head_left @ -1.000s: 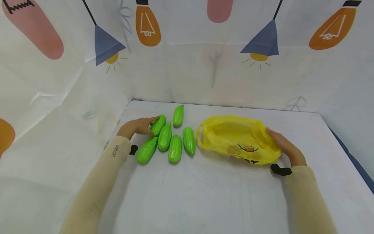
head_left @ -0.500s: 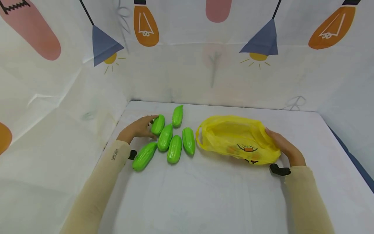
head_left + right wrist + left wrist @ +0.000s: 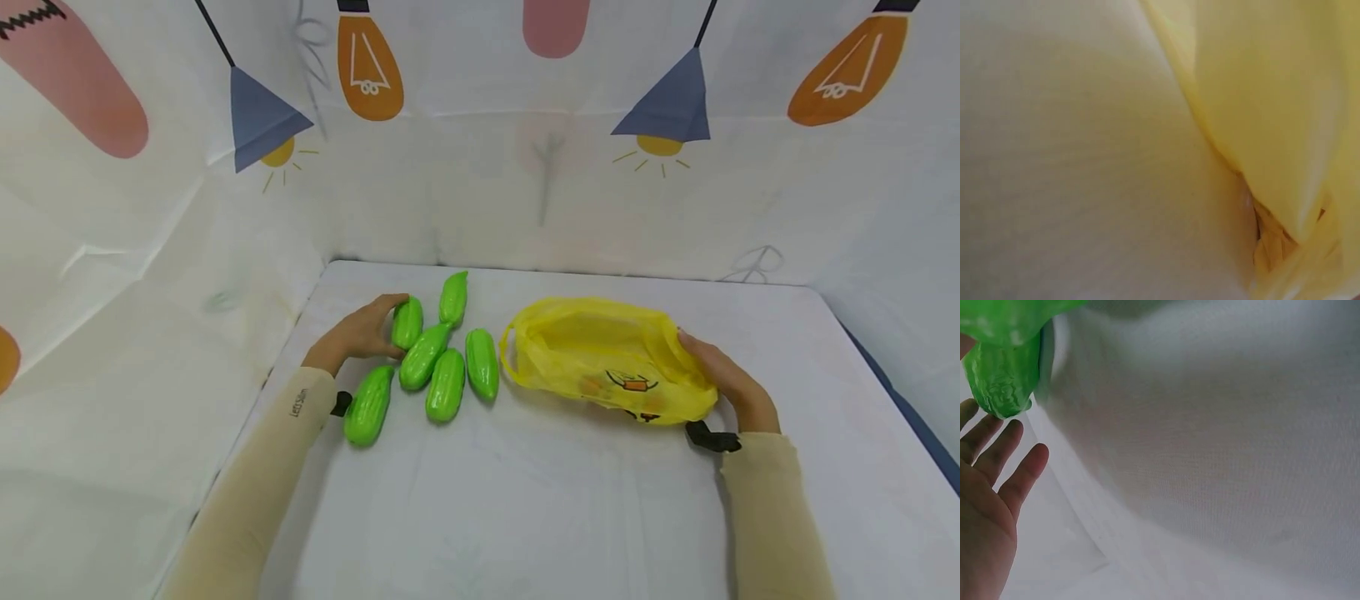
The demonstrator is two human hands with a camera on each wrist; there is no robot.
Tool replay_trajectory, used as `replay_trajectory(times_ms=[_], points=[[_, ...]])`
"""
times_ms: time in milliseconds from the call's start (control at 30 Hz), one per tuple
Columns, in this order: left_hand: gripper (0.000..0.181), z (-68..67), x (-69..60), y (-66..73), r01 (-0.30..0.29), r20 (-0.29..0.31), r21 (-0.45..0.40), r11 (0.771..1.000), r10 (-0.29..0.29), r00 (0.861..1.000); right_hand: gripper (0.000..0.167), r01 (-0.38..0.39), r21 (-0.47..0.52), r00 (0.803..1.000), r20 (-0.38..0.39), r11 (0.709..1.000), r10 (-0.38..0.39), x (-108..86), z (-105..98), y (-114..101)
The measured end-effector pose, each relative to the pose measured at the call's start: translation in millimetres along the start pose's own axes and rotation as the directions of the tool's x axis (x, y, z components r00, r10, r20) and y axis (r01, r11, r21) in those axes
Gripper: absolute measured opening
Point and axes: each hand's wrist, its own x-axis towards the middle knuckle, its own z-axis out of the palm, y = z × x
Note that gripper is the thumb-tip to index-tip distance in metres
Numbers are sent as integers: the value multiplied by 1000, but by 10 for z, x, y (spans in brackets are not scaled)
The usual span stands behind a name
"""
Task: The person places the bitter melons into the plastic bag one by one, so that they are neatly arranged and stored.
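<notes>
Several glossy green vegetables lie on the left half of the white table. My left hand [image 3: 362,329] has its thumb and fingers at the two ends of the back-left vegetable [image 3: 407,323]. In the left wrist view, the fingertips of my left hand [image 3: 999,462] meet the lower end of a green vegetable [image 3: 1005,378]. A yellow plastic bag [image 3: 592,358] lies on its side to the right, its mouth gaping. My right hand [image 3: 731,375] grips its right edge, the fingers partly hidden. Yellow film [image 3: 1266,94] fills much of the right wrist view.
One vegetable [image 3: 369,407] lies apart at the front left, near the left wrist. Others [image 3: 446,385] stand close together between the left hand and the bag's loop handle [image 3: 507,354]. A printed cloth wall [image 3: 480,192] rises behind the white table [image 3: 480,500].
The front-left vegetable has shifted toward the front and turned more upright in view. Beside my left hand, the vegetable has straightened, and its right-hand neighbour has tilted. My right hand stays at the bag.
</notes>
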Motion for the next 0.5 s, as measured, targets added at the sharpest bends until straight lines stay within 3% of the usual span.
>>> replay_trajectory(times_ms=[167,500], points=[[110,13,11,21,-15,21,36,999,14,1000,91,6,4,1000,15,1000,-6,-19,-6,39],[111,6,30,14,-18,6,40,999,18,1000,89,44,55,998,33,997,-46,21,-35,36]])
